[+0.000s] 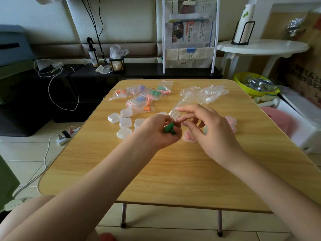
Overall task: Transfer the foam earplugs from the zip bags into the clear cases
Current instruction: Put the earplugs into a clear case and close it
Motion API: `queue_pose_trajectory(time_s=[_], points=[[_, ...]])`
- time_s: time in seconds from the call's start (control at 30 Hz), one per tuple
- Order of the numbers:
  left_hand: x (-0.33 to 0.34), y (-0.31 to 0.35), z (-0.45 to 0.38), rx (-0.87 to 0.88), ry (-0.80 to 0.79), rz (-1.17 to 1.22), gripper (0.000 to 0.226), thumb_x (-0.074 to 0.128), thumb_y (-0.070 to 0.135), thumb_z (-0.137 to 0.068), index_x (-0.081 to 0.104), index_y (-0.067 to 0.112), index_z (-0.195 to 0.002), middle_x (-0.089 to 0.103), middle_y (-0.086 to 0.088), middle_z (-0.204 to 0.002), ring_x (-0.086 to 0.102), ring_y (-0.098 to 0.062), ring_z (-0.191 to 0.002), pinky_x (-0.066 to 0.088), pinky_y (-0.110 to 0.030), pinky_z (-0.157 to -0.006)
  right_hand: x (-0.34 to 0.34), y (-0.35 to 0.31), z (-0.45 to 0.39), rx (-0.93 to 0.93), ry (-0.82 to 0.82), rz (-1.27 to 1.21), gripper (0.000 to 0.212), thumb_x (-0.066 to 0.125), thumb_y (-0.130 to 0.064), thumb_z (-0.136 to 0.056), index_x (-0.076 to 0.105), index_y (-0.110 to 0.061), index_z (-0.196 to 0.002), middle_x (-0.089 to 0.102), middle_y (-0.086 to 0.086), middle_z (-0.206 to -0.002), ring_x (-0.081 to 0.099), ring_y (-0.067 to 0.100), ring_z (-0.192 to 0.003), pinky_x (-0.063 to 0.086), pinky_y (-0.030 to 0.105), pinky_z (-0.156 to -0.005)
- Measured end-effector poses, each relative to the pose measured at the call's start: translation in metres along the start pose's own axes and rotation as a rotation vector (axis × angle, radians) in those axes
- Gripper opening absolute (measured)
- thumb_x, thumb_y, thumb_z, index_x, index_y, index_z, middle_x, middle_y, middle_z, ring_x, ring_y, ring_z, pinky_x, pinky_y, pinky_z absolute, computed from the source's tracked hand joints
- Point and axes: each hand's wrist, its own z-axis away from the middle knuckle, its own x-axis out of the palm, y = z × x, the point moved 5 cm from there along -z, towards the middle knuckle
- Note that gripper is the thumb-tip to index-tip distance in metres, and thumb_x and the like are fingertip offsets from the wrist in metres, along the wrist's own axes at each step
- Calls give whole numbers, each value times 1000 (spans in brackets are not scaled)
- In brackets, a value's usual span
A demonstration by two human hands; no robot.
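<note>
Head view: left hand [160, 132] grips green earplugs [169, 129], right hand [207, 131] apparently pinching bag [182, 106]

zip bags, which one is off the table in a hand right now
The empty zip bag, pinched by the right hand and lifted above the table. The filled bags lie flat farther back.

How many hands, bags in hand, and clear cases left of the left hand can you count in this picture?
hands: 2 (left hand, right hand)
bag in hand: 1
cases left of the left hand: 5
total: 8
</note>
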Motion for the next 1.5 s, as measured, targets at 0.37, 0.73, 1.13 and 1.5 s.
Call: queue_pose_trajectory(time_s=[0.37, 0.73, 1.13, 1.5], points=[[6, 9, 3, 314, -21, -763, 14, 53, 22, -97, 58, 9, -96, 37, 2, -62, 35, -9, -48, 27, -17, -42, -8, 55, 0, 199, 28, 306, 5, 66, -23, -87, 71, -21, -87, 54, -8, -95, 51, 8, -61, 49, 38, -56], [-23, 67, 7, 766, 390, -1849, 41, 70, 28, -84, 60, 19, -123, 57, -1, -124, 56, -18, -102, 39, -26, -73, -28, 134, -62, 312, -76, 708, 19, 55, -7, -90, 66, -13, -104, 60, 16, -101, 56, 35, -93, 43, 36, -68], [-23, 65, 3, 481, 136, -1039, 12, 66, 16, -86, 69, 10, -96, 45, 1, -65, 38, -8, -45, 29, -16, -38, 51, 71, -49, 397, -633, 190, 45, 55, -33, -94, 47, -33, -139, 45, 5, -142, 53, 22, -119, 46, 29, -90], [-26, 35, 14, 161, -116, -892, 45, 51, 41, -95, 60, 2, -117, 31, 6, -55, 26, -5, -43, 19, -15, -36, 24, 47, -41, 404, -241, -234, 42, 70, -12, -82, 60, -29, -120, 61, -8, -109, 58, 7, -98, 50, 20, -78]])
